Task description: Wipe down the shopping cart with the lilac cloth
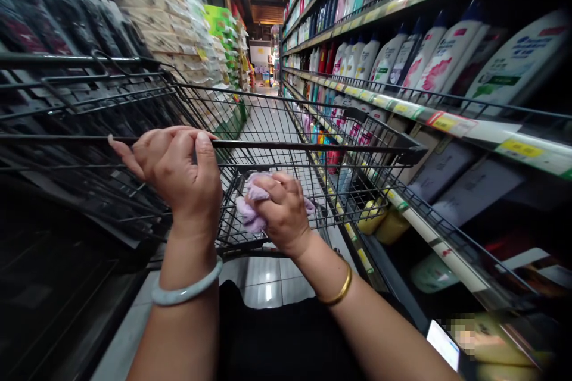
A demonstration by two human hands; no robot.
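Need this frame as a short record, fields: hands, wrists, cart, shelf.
Left hand: curled over dark bar; grip partly hidden
Right hand: clutching bunched lilac cloth
Left wrist: pale bangle
Right wrist: gold bangle
Cart: dark wire, in front of the person
Right-side shelves: bottles in rows, yellow price labels along the edges

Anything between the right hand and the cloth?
Nothing visible. The right hand grips the cloth directly, with folds sticking out on both sides. The bangle sits back by the wrist; the cart is beyond.
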